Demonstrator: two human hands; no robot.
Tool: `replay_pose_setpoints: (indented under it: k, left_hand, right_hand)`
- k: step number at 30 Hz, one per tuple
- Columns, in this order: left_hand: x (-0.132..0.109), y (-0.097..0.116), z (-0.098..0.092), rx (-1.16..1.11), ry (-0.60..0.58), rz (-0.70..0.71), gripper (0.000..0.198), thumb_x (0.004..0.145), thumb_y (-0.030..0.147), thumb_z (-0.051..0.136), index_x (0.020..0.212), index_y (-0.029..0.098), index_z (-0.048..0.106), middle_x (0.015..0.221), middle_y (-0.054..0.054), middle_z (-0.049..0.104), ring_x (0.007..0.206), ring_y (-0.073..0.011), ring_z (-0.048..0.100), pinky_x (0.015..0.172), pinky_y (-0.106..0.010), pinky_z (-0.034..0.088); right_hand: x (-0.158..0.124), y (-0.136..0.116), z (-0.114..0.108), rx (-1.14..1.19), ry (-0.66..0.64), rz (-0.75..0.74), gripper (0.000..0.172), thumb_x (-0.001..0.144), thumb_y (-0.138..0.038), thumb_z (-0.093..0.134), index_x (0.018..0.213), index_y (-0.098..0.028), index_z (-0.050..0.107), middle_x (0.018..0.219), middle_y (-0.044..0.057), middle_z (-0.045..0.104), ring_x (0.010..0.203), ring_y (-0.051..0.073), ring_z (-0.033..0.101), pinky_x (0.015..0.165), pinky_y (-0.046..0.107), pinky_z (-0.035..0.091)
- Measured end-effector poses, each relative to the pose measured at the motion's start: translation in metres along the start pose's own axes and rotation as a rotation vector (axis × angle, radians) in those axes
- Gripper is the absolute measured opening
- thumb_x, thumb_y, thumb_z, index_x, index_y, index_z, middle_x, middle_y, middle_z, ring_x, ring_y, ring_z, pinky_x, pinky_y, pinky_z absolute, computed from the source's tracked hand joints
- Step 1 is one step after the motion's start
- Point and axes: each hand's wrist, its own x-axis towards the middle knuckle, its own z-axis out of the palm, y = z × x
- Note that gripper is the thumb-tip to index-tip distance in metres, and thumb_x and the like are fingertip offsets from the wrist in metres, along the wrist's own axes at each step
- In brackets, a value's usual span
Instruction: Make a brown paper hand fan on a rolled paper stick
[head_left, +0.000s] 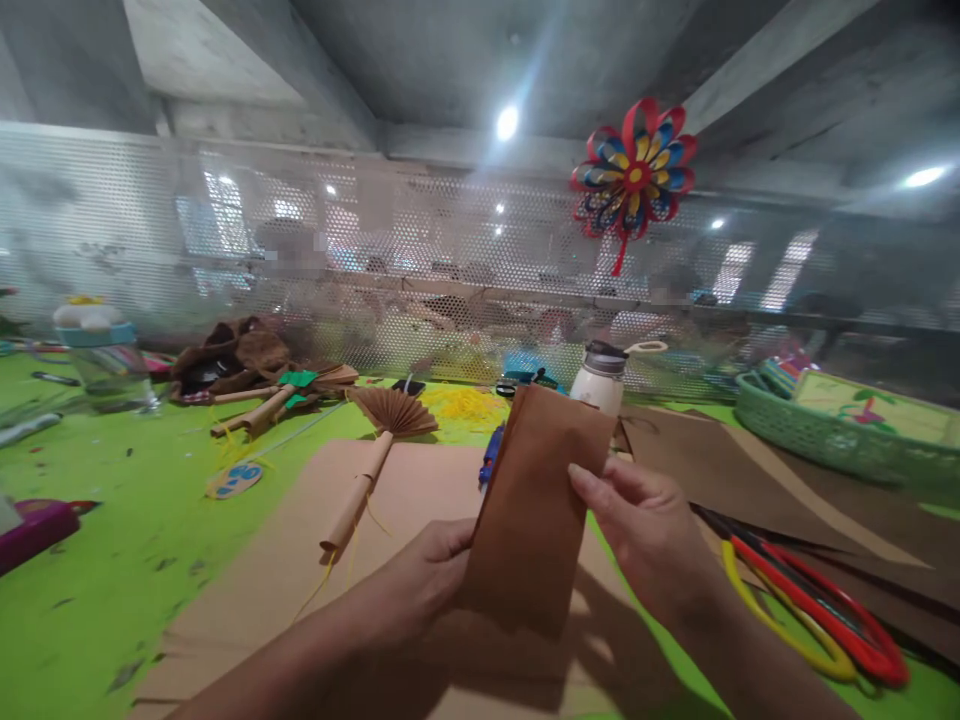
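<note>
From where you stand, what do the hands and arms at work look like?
A person's left hand and right hand, both ungloved. The left forearm and right forearm show no sleeve, watch or bracelet; no rings are visible.

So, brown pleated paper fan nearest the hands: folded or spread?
Spread: brown paper fan shows pleats radiating outward from its rolled tan paper handle.

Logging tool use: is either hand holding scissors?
No: the left hand and right hand hold brown paper; the red-handled scissors lie apart.

Fan (pixel 394 412) left of paper (pixel 529 530), scissors (pixel 791 592) right, bottle (pixel 598 382) behind
</note>
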Motion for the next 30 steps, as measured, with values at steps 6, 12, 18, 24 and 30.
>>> replay_pose_setpoints:
  k: [6,12,18,24,30]
  left_hand:
    - [-0.009,0.004,0.018,-0.19,0.016,-0.052,0.028,0.071,0.017,0.069,0.099,0.017,0.071,0.095,-0.008,0.072,0.084,-0.0208,0.064,0.074,-0.027,0.047]
    - [0.007,0.001,-0.004,-0.134,0.01,0.09,0.03,0.073,0.014,0.056,0.099,0.015,0.071,0.099,-0.007,0.071,0.092,-0.0235,0.061,0.087,-0.033,0.043]
    - [0.007,0.006,-0.008,0.05,0.198,0.27,0.032,0.083,0.039,0.058,0.102,0.016,0.07,0.1,-0.009,0.071,0.093,-0.025,0.06,0.086,-0.037,0.044]
    - [0.006,0.003,0.001,0.143,0.402,0.194,0.03,0.07,0.043,0.07,0.076,0.013,0.073,0.077,-0.007,0.072,0.069,-0.02,0.059,0.063,-0.028,0.045]
    - [0.006,0.0,-0.002,0.15,0.4,0.207,0.027,0.072,0.039,0.069,0.08,0.014,0.074,0.08,-0.007,0.072,0.072,-0.0199,0.059,0.065,-0.028,0.045]
  right_hand:
    - [0.0,0.001,0.002,-0.132,0.08,-0.056,0.026,0.078,-0.034,0.067,0.061,-0.017,0.056,0.064,-0.003,0.045,0.062,0.012,0.041,0.057,0.026,0.036]
    - [-0.001,-0.007,0.005,-0.267,0.088,-0.122,0.032,0.078,-0.032,0.066,0.054,-0.018,0.05,0.06,-0.003,0.042,0.059,0.012,0.038,0.053,0.026,0.034]
    - [-0.007,-0.001,0.015,-0.306,0.026,-0.099,0.021,0.08,-0.033,0.063,0.065,-0.018,0.065,0.073,0.004,0.06,0.07,0.019,0.053,0.063,0.032,0.046]
    - [-0.014,0.006,0.024,-0.307,-0.023,-0.105,0.018,0.08,-0.032,0.064,0.071,-0.018,0.069,0.076,0.006,0.064,0.077,0.022,0.06,0.067,0.034,0.05]
    - [-0.017,0.001,0.026,-0.274,-0.023,-0.11,0.013,0.08,-0.029,0.064,0.074,-0.019,0.071,0.078,0.005,0.067,0.078,0.022,0.062,0.067,0.032,0.051]
